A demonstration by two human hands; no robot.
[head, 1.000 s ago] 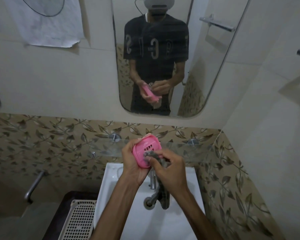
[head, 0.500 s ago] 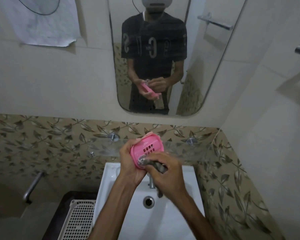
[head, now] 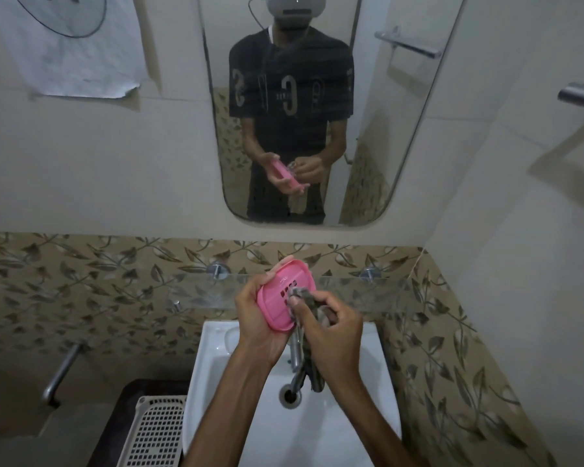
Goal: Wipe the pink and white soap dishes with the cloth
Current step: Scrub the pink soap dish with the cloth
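My left hand (head: pixel 255 318) grips the pink soap dish (head: pixel 279 298) from its left side and holds it tilted above the sink, slotted face toward me. My right hand (head: pixel 331 335) is closed on a dark grey cloth (head: pixel 312 362) and presses a bunched part of it against the dish's slots. The cloth's loose end hangs down over the tap. No white soap dish is visible.
A white sink (head: pixel 348 433) with a drain (head: pixel 290 394) and a chrome tap (head: pixel 295 352) lies below my hands. A glass shelf (head: pixel 378 291) runs along the leaf-patterned wall behind them. A mirror (head: pixel 378 129) hangs above. A white perforated basket (head: pixel 155 433) stands at lower left.
The cloth has shifted up across the dish from its lower edge to the slots. My view has tilted slightly, so the dish sits a little higher.
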